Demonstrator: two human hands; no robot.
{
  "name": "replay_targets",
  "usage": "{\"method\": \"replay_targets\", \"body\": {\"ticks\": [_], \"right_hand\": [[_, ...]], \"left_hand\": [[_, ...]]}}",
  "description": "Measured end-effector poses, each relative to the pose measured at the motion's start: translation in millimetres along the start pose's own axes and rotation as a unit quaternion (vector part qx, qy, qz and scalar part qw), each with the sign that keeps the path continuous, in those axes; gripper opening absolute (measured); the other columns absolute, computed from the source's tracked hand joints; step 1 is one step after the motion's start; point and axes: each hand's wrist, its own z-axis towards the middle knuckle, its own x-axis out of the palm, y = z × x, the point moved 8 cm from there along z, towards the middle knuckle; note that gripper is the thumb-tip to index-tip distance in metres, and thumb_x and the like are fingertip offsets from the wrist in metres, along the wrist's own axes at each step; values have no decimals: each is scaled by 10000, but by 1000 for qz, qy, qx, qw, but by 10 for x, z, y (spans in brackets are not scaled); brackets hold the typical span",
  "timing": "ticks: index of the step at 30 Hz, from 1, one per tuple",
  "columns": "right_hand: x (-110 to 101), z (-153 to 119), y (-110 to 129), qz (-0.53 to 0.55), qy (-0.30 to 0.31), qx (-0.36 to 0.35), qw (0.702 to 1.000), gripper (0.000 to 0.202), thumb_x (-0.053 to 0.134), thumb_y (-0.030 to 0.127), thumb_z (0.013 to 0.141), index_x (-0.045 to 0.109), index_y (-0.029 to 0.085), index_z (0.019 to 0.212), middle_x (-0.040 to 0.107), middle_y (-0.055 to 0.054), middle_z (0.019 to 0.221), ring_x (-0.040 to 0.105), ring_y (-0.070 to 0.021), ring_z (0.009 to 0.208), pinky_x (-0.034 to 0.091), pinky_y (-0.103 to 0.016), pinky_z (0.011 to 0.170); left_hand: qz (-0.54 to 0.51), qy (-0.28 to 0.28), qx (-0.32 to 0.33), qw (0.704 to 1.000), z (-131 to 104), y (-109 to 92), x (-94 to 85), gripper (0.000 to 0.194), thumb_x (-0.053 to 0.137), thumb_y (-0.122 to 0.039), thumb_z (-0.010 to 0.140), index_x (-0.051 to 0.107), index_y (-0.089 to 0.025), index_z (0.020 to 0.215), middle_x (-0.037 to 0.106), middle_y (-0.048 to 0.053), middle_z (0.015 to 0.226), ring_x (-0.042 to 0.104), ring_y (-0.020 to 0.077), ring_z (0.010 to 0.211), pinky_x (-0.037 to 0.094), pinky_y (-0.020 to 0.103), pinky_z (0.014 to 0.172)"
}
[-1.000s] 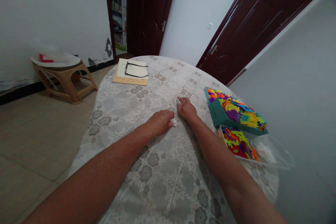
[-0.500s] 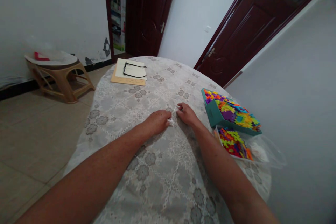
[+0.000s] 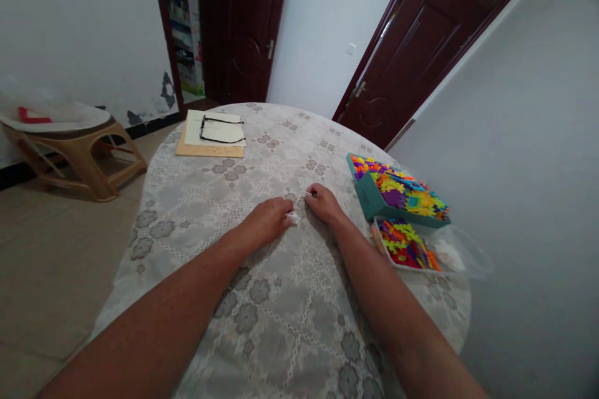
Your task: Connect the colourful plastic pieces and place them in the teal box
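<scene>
Over the middle of the patterned tablecloth (image 3: 262,187), my left hand (image 3: 272,218) is closed on a small white piece (image 3: 293,217) that sticks out past its fingertips. Just to the right, my right hand (image 3: 322,201) pinches a thin white piece (image 3: 307,194) between thumb and fingers. A short gap separates the two hands. Both white pieces are too small to make out clearly, and the fingers partly cover them.
On the right side of the table stand a teal box (image 3: 369,197) of colourful plastic pieces and a clear container (image 3: 416,269) with more. Black glasses (image 3: 222,139) lie on paper and a board (image 3: 187,149) at the back left. A stool (image 3: 93,168) stands left.
The whole view has shifted, so the table things appear further left. My right hand's fingers have closed more, and its white piece now shows as a thin line.
</scene>
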Motion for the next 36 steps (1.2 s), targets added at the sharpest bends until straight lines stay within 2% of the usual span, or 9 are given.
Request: {"method": "replay_targets", "body": {"ticks": [3, 7, 14, 19, 22, 26, 30, 32, 36], "right_hand": [[11, -208, 21, 77, -37, -52, 995, 199, 573, 304, 922, 686, 209, 1056, 707, 13, 931, 631, -163, 849, 488, -260, 809], [32, -307, 104, 116, -39, -124, 985, 184, 606, 268, 919, 727, 219, 1048, 744, -15, 1001, 662, -187, 947, 500, -300, 923], [110, -589, 314, 117, -22, -151, 981, 195, 603, 154, 935, 740, 218, 1059, 752, -29, 1037, 673, -192, 997, 504, -305, 961], [155, -826, 488, 130, -40, -155, 979, 366, 557, 25, 856, 728, 214, 1118, 731, -38, 1068, 666, -196, 1042, 507, -308, 994], [170, -875, 574, 130, -25, -185, 974, 489, 597, 22, 812, 682, 195, 1262, 715, -64, 1159, 658, -215, 1097, 516, -341, 1022], [179, -880, 583, 134, -34, -194, 971, 517, 607, 79, 882, 605, 198, 1386, 687, -108, 1330, 632, -242, 1241, 496, -410, 1104], [191, -879, 599, 143, -54, -211, 965, 660, 587, 101, 928, 436, 226, 1558, 565, -127, 1563, 530, -246, 1432, 446, -448, 1186], [190, -881, 618, 134, -55, -217, 966, 659, 569, 101, 937, 419, 204, 1570, 563, -138, 1563, 537, -243, 1424, 451, -435, 1183], [162, -876, 651, 105, -39, -201, 973, 563, 573, 98, 929, 532, 256, 1468, 648, -80, 1431, 598, -225, 1324, 487, -396, 1127]], "left_hand": [[-10, -7, 13, 1000, 23, 22, 8, 137, 603, -206, 932, 694, -191, 1032, 740, 102, 1048, 670, 256, 990, 472, 347, 891], [-16, -22, 17, 999, 51, 75, 8, 137, 597, -222, 922, 690, -196, 1019, 739, 97, 1019, 666, 252, 955, 465, 341, 862], [-3, -27, 6, 1000, 77, 117, -13, 146, 549, -280, 926, 671, -208, 958, 736, 87, 964, 678, 257, 892, 474, 345, 817], [-55, -17, -6, 998, 57, 59, -54, 247, 547, -331, 906, 646, -223, 1104, 764, 73, 1015, 714, 264, 962, 507, 351, 870], [-87, -13, -14, 996, 56, 56, -61, 369, 550, -373, 904, 627, -221, 1231, 778, 84, 1107, 725, 277, 1046, 522, 381, 966], [-129, 8, -24, 991, 70, 84, -26, 496, 572, -472, 900, 612, -220, 1324, 772, 99, 1184, 728, 304, 1086, 541, 433, 1030], [-138, -7, -59, 989, 90, 168, -44, 707, 588, -560, 884, 504, -223, 1499, 766, 118, 1194, 732, 323, 1088, 561, 450, 1015], [-137, -6, -60, 989, 103, 184, -39, 716, 589, -583, 887, 515, -217, 1498, 769, 126, 1187, 736, 324, 1077, 571, 429, 978], [-160, 26, -51, 986, 110, 179, 24, 664, 567, -616, 916, 581, -201, 1434, 784, 115, 1145, 748, 301, 926, 590, 385, 830]]}}
